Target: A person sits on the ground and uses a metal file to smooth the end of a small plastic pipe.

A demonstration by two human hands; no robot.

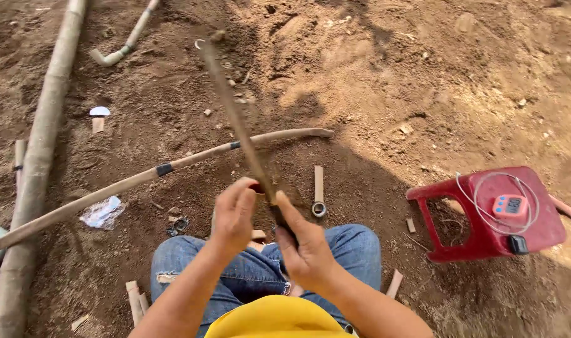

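A long, thin brown stick [235, 116] is slanting up from the centre of the frame toward the upper left, its far end blurred against the soil. The right hand [305, 244] is gripping its dark lower end, fingers wrapped shut around it, thumb lying along the shaft. The left hand [234, 213] is curling around the stick just above, fingers bent in over a small reddish spot; whether it is gripping the shaft fully or only pinching at it cannot be told. Both hands are hovering over the person's knees in blue jeans [248, 269], with a yellow garment [276, 319] showing at the bottom edge.

A long, slim curved pole [147, 175] bearing a dark band is lying across the dirt ground [373, 75] from the left edge toward the centre, passing behind the stick. A thick bamboo pole [38, 163] is running down the left side. A pale bent pipe [125, 44] is lying at the upper left. A short tube piece [318, 193] is resting just right of the hands. At the right, a red plastic stool [486, 216] is carrying a small digital timer [511, 205] and a loop of white wire [479, 206]. Cut offcuts and scraps are littering the soil.
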